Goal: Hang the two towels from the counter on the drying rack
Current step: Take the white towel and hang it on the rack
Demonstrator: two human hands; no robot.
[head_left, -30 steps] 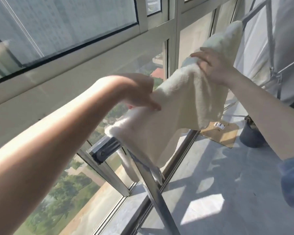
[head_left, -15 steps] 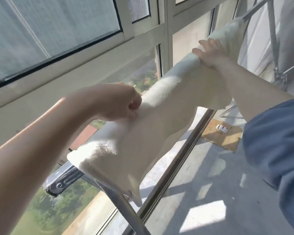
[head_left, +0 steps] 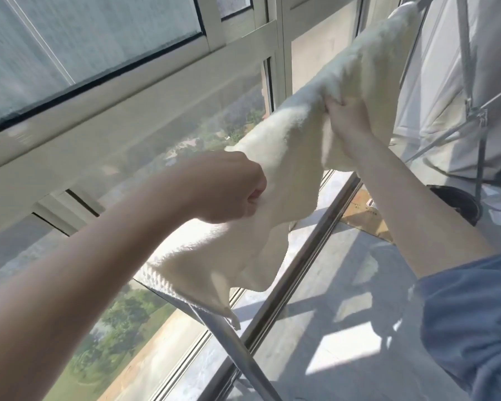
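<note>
A cream fluffy towel (head_left: 295, 146) lies draped along the top bar of the metal drying rack (head_left: 229, 340), running from lower left to upper right. My left hand (head_left: 229, 189) is closed in a fist on the towel's near side, below the middle. My right hand (head_left: 344, 117) pinches a fold of the towel higher up, toward its far end. The towel's lower corner hangs over the rack's slanted leg. The bar under the towel is hidden. A second towel is not in sight.
Large windows with pale frames (head_left: 145, 91) stand right behind the rack. More rack tubes (head_left: 472, 111) and a hanging white cloth (head_left: 498, 68) fill the upper right. On the grey floor sit a dark pot (head_left: 460, 204) and a flat piece of cardboard (head_left: 365, 218).
My right hand has come down along the towel and now grips a fold nearer the middle. My left hand has shifted right along the towel, and the cloth hangs bunched between the hands.
</note>
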